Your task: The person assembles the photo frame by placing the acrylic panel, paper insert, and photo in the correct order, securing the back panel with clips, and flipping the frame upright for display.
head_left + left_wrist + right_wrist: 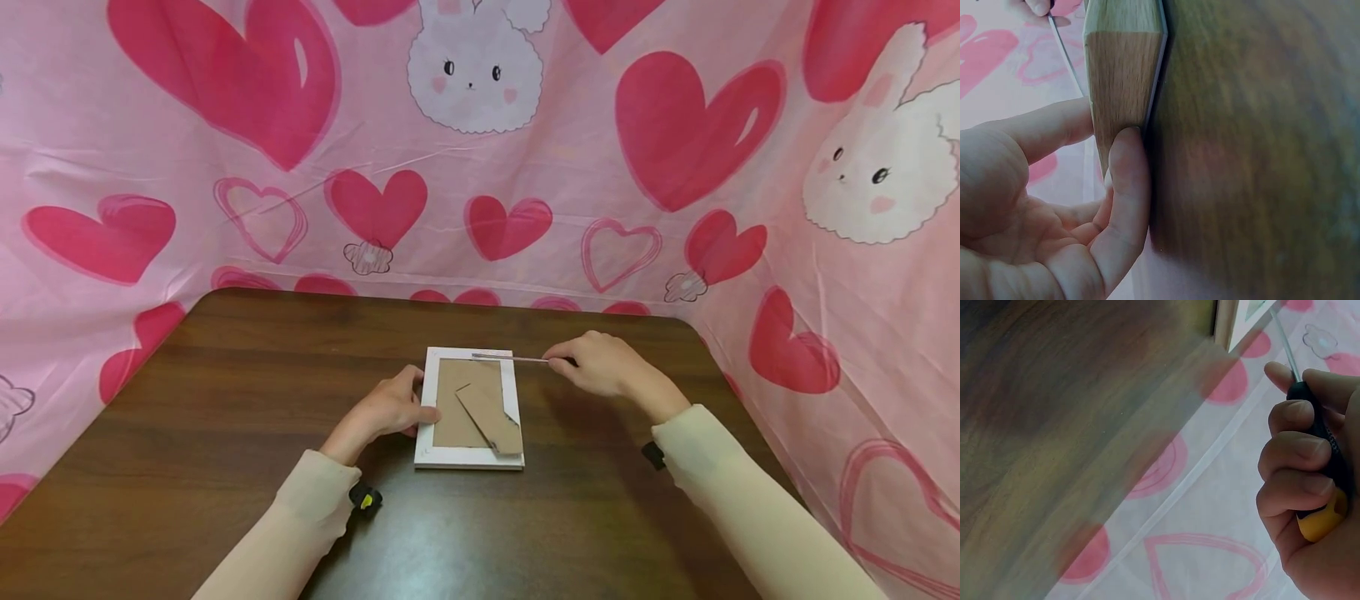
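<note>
A white picture frame [457, 457] lies face down on the table, its brown backing board [491, 375] and stand flap [498, 429] facing up. The lower right corner of the board looks frayed. My left hand [388, 407] grips the frame's left side, thumb over the top and fingers along the edge; in the left wrist view that edge [1122, 75] has a wood-like grain. My right hand [606, 364] holds a screwdriver with a black and yellow handle [1322, 520]. The screwdriver's metal shaft [525, 359] reaches left across the frame's right side, its tip at the board's top edge.
The dark wooden table [247, 433] extends around the frame on all sides. A pink cloth [525, 167] printed with hearts and rabbits hangs behind the table and along both sides. Small dark wrist cameras [366, 498] sit at both sleeves.
</note>
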`<state>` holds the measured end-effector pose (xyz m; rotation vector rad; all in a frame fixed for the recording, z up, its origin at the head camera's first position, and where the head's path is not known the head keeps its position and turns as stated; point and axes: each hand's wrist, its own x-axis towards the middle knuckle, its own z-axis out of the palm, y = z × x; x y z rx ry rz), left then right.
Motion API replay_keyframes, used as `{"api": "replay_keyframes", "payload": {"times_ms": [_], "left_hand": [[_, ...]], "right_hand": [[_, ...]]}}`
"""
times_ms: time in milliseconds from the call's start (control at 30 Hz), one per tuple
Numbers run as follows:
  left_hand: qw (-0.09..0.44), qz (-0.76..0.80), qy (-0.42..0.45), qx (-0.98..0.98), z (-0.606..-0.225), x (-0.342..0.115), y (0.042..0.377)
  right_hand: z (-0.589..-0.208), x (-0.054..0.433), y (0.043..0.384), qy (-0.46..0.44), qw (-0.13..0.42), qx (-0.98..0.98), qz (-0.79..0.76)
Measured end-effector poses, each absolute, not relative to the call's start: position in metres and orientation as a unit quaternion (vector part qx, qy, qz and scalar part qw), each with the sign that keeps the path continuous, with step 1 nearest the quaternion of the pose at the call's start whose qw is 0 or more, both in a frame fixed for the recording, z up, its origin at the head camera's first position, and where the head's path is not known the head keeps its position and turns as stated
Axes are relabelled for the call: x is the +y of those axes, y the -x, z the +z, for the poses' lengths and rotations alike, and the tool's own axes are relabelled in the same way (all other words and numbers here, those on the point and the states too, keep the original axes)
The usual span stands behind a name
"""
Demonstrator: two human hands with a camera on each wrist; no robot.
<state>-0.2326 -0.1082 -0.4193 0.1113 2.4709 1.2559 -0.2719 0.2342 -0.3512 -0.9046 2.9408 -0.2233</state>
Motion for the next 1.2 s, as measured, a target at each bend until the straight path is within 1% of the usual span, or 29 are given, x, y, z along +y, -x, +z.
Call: {"api": "replay_keyframes", "payload": {"times_ms": [300,933,1200], "left_hand": [[0.183,0.45,-0.038,0.873,-0.42,-0.108,0.233],[0.186,0.444,-0.035,0.876,-0.418,-0.108,0.234],[0.192,0.437,-0.032,0.878,-0.418,-0.109,0.235]], "right_hand": [[-0.35,0.229,0.271,0.299,0.031,0.953,-0.047],[-0.347,0.225,0.271,0.313,0.007,0.95,-0.022],[-0.342,0.222,0.272,0.323,0.013,0.946,-0.013]]}}
